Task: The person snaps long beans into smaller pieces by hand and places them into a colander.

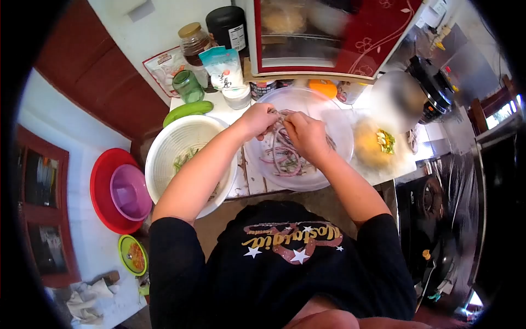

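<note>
My left hand (pixel 259 120) and my right hand (pixel 305 135) are close together above a translucent plastic basin (pixel 342 156). Fingers of both are closed in a pinch on what looks like a purplish long bean, mostly hidden by them. Tangled long beans (pixel 285 153), purple with some green, lie in the basin below. To the left, under my left forearm, stands a white colander (pixel 162 143) with short green bean pieces (pixel 185 158) in it.
Behind the colander lie a green cucumber-like vegetable (pixel 188 112) and a green glass jar (pixel 188 86). A turquoise-white bag (pixel 222 66) stands behind. A red-framed cabinet (pixel 378 38) borders the back. Chopped food (pixel 385 141) sits right; a stove (pixel 424 197) is beyond.
</note>
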`<action>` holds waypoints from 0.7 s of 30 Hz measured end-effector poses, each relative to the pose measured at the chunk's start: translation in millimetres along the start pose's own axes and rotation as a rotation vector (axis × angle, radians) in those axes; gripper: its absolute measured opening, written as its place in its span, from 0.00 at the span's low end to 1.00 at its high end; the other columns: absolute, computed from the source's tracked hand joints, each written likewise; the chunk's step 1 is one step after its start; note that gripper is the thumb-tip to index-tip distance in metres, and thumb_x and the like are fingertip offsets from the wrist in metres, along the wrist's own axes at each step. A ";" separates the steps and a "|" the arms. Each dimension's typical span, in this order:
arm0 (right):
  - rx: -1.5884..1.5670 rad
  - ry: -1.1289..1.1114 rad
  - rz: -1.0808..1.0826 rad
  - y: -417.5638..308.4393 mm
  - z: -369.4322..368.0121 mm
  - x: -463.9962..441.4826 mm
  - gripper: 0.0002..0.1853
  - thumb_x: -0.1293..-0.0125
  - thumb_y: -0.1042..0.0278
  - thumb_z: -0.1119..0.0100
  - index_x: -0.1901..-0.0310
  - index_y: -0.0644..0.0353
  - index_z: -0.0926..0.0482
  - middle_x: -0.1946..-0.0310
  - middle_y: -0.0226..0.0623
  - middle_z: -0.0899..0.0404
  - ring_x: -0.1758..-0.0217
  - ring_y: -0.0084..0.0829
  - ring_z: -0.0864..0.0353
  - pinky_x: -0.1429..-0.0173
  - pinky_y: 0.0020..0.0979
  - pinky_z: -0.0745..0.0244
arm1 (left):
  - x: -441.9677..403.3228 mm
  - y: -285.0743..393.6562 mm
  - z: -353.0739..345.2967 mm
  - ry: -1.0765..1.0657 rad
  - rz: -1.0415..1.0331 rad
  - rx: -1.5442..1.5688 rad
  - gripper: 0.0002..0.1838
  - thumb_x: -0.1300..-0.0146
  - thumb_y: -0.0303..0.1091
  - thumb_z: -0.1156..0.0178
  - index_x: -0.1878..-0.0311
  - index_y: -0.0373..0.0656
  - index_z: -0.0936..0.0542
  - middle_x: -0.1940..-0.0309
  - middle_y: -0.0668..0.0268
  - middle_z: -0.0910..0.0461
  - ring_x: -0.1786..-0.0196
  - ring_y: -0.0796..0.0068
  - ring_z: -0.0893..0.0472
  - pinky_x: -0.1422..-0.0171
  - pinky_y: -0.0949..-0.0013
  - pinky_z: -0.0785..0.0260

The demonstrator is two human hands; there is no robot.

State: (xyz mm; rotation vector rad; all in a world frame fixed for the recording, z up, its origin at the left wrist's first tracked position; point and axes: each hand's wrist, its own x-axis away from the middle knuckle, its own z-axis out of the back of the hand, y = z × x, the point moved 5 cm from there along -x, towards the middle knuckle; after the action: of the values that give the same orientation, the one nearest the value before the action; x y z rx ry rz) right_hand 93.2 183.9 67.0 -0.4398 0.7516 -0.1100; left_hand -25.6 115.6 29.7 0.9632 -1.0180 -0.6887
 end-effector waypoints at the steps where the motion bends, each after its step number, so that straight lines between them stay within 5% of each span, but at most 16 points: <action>1: -0.111 0.021 0.037 -8.5 2.6 -2.2 0.03 0.45 0.69 0.47 0.70 0.57 0.27 0.74 0.43 0.25 0.71 0.46 0.24 0.66 0.41 0.29 | 7.1 -1.6 2.9 0.008 0.009 0.010 0.04 0.41 0.32 0.49 0.68 0.42 0.29 0.82 0.69 0.32 0.84 0.81 0.34 0.85 0.75 0.42; 5: -0.195 -0.226 -0.080 -4.4 -9.3 -8.2 0.06 0.45 0.67 0.47 0.70 0.60 0.26 0.72 0.44 0.23 0.66 0.46 0.23 0.62 0.42 0.29 | 36.5 -19.5 36.6 0.227 -0.047 0.164 0.07 0.42 0.32 0.48 0.63 0.40 0.26 0.81 0.69 0.30 0.83 0.81 0.31 0.82 0.76 0.36; 6: -0.001 -0.561 -0.099 19.6 -35.6 7.8 0.09 0.46 0.64 0.47 0.69 0.61 0.24 0.71 0.45 0.23 0.65 0.46 0.23 0.61 0.43 0.29 | 49.0 -27.6 54.1 0.303 -0.072 0.123 0.07 0.43 0.32 0.47 0.63 0.39 0.26 0.79 0.69 0.29 0.82 0.81 0.30 0.83 0.76 0.37; 7: 0.202 -0.890 -0.119 42.4 -57.5 27.7 0.11 0.46 0.62 0.47 0.69 0.61 0.23 0.70 0.46 0.22 0.63 0.46 0.23 0.60 0.43 0.29 | 59.0 -42.3 71.1 0.285 -0.034 -0.018 0.08 0.43 0.32 0.46 0.63 0.39 0.25 0.78 0.67 0.28 0.81 0.81 0.30 0.81 0.76 0.36; 10: 0.121 -1.017 -0.166 63.5 -81.9 58.1 0.14 0.48 0.59 0.47 0.66 0.61 0.21 0.71 0.49 0.22 0.64 0.46 0.21 0.60 0.42 0.29 | 96.6 -76.5 96.7 0.246 0.083 -0.458 0.12 0.45 0.34 0.43 0.60 0.39 0.25 0.74 0.62 0.24 0.75 0.75 0.25 0.69 0.70 0.31; 14: -0.055 -0.979 -0.365 71.5 -122.5 72.0 0.17 0.51 0.59 0.45 0.64 0.62 0.21 0.71 0.49 0.22 0.70 0.46 0.21 0.61 0.41 0.28 | 137.4 -83.5 82.1 0.208 0.108 -0.841 0.16 0.49 0.36 0.41 0.57 0.40 0.25 0.69 0.58 0.21 0.65 0.63 0.22 0.57 0.65 0.32; 17: -0.175 -0.925 -0.480 77.2 -130.0 76.1 0.15 0.51 0.61 0.42 0.66 0.65 0.21 0.76 0.45 0.21 0.80 0.40 0.24 0.73 0.38 0.29 | 143.4 -70.9 79.5 0.300 0.172 -1.020 0.17 0.49 0.40 0.41 0.57 0.41 0.23 0.64 0.55 0.20 0.59 0.56 0.22 0.53 0.61 0.31; 19: -0.709 -0.744 -1.065 70.5 -93.1 59.6 0.08 0.48 0.66 0.42 0.71 0.63 0.24 0.80 0.37 0.24 0.88 0.27 0.33 0.85 0.28 0.40 | 140.4 -54.9 75.6 0.455 -0.056 -0.778 0.16 0.46 0.35 0.42 0.55 0.40 0.24 0.65 0.57 0.20 0.62 0.64 0.20 0.57 0.67 0.29; 20: -0.699 -0.753 -1.062 68.7 -78.7 51.0 0.08 0.48 0.66 0.42 0.71 0.63 0.24 0.80 0.37 0.24 0.88 0.27 0.33 0.85 0.28 0.40 | 134.4 -52.9 69.5 0.461 -0.054 -0.767 0.16 0.46 0.35 0.42 0.55 0.40 0.24 0.65 0.57 0.20 0.62 0.64 0.20 0.57 0.67 0.29; 21: -0.959 -0.668 -1.125 65.3 -65.3 43.3 0.06 0.46 0.68 0.44 0.73 0.61 0.27 0.81 0.34 0.26 0.89 0.23 0.37 0.86 0.25 0.46 | 123.2 -52.8 58.1 0.360 -0.077 -0.432 0.15 0.44 0.35 0.43 0.55 0.39 0.24 0.68 0.60 0.21 0.66 0.70 0.21 0.62 0.71 0.29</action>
State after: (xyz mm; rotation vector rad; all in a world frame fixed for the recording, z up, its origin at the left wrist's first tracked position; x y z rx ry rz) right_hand 76.4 209.4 -30.3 -1.6903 -0.2392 -0.6282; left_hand -33.8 -29.8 40.9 0.7133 -0.4886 -0.7301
